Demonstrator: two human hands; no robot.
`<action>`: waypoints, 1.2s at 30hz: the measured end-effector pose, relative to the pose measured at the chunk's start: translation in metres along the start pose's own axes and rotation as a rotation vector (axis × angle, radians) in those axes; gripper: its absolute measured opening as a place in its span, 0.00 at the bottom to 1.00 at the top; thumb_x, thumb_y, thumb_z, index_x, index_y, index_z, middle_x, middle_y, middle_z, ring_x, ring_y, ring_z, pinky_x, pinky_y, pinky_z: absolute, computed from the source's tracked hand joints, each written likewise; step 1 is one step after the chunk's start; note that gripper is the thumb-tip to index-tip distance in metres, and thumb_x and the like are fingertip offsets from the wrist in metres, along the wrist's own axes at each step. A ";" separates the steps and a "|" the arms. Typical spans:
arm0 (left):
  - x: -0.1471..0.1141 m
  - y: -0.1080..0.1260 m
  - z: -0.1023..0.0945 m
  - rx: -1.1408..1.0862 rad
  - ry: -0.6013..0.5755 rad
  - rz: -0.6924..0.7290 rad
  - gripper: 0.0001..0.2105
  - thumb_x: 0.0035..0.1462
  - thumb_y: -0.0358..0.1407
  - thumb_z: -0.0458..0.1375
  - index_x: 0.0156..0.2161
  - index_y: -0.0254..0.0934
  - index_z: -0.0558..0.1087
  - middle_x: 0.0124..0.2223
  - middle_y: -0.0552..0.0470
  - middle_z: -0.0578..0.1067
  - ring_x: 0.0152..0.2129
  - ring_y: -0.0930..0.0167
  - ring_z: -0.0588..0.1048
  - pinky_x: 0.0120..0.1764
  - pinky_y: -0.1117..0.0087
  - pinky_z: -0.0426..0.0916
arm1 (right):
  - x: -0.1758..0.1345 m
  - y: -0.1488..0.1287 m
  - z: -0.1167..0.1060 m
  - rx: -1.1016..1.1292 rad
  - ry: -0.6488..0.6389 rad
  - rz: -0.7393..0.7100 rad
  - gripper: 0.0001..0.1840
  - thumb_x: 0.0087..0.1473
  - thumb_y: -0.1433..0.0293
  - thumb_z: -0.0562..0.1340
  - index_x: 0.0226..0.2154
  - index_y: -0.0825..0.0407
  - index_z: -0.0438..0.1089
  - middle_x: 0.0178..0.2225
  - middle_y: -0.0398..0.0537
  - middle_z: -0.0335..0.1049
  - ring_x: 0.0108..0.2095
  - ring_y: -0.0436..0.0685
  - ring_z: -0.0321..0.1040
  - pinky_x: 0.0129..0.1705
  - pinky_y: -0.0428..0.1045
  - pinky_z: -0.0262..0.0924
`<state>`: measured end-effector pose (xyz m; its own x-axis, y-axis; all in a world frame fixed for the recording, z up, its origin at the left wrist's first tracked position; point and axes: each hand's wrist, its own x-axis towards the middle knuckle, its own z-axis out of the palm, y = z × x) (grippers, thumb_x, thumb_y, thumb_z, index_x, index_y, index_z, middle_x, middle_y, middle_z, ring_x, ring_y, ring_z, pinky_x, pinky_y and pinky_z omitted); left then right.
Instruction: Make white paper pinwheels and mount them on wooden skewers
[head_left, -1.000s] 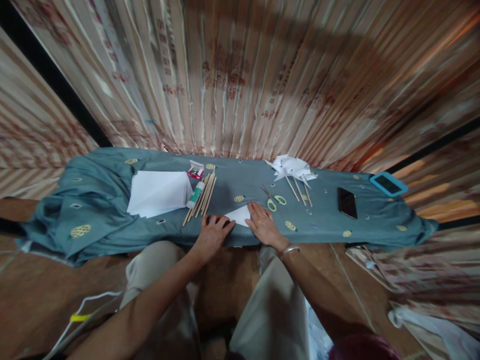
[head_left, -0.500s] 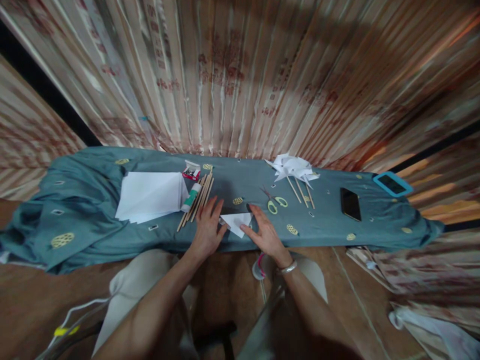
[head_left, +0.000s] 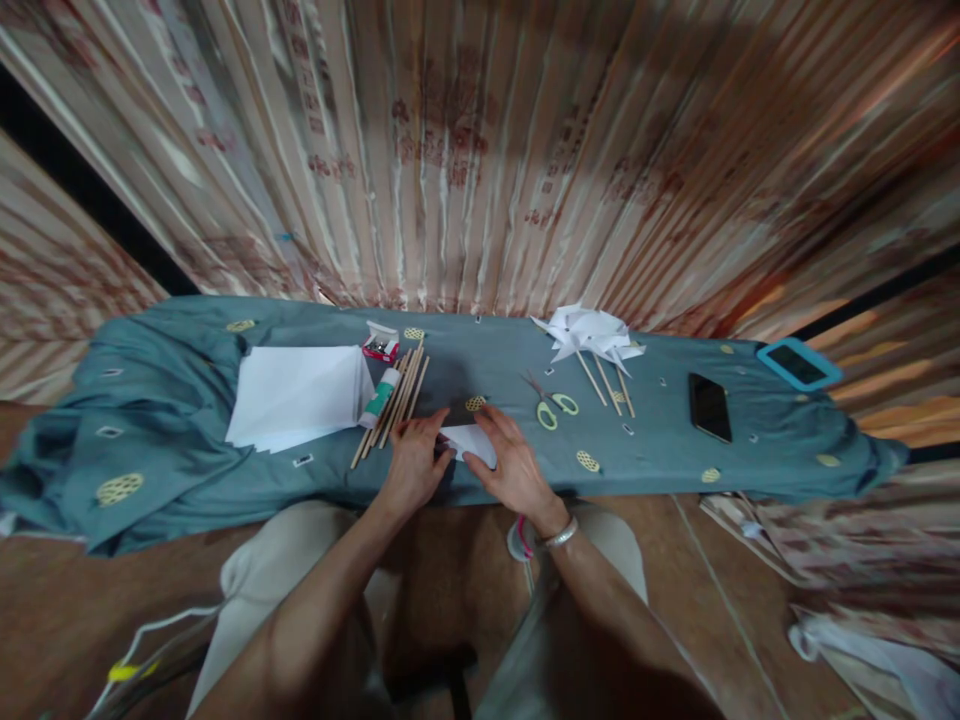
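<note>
Folded white paper (head_left: pixel 474 441), one: on the worktop (head_left: pixel 495 360), left of the scissors (head_left: pixel 548 397) and nearer the person; sides partly covered. Left hand (head_left: pixel 412 462) at its left edge, right hand (head_left: pixel 517 468) over its right; thumbs apart from fingers, whether pinching cannot be told. Wooden sticks (head_left: pixel 400 400): left of the scissors, count unclear. Paper pinwheels (head_left: pixel 589 332): beyond the scissors to the right, overlapping, outlines merged. Phone (head_left: pixel 709 407): right of the scissors, screen dark.

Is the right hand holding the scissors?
No, the scissors lie apart from it on the cloth, while the right hand touches the small white paper.
</note>
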<state>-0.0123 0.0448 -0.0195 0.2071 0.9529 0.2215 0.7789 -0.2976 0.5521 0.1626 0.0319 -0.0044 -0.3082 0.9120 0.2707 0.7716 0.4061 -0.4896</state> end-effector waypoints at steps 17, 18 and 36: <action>0.025 0.013 -0.017 -1.369 0.266 -0.602 0.23 0.45 0.37 0.65 0.48 0.38 0.69 0.42 0.48 0.77 0.36 0.68 0.78 0.40 0.67 0.72 | 0.013 0.005 -0.024 0.827 0.457 0.529 0.18 0.44 0.56 0.66 0.30 0.54 0.75 0.23 0.44 0.73 0.23 0.52 0.65 0.28 0.47 0.62; 0.025 0.016 -0.018 -1.429 0.201 -0.644 0.23 0.46 0.38 0.65 0.48 0.37 0.69 0.43 0.47 0.78 0.35 0.67 0.78 0.37 0.67 0.72 | 0.012 0.003 -0.025 0.829 0.456 0.519 0.18 0.44 0.56 0.66 0.30 0.54 0.75 0.22 0.43 0.72 0.23 0.51 0.65 0.28 0.46 0.62; 0.020 0.036 -0.011 -1.579 -0.270 -0.652 0.19 0.51 0.37 0.63 0.47 0.30 0.71 0.36 0.41 0.80 0.31 0.60 0.80 0.29 0.64 0.76 | 0.009 0.009 -0.034 0.818 0.303 0.487 0.16 0.43 0.57 0.66 0.28 0.54 0.77 0.20 0.41 0.68 0.22 0.50 0.61 0.26 0.45 0.57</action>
<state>0.0133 0.0522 0.0136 0.3330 0.8629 -0.3801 -0.4830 0.5024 0.7172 0.1857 0.0420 0.0216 0.1828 0.9826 0.0326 0.1200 0.0106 -0.9927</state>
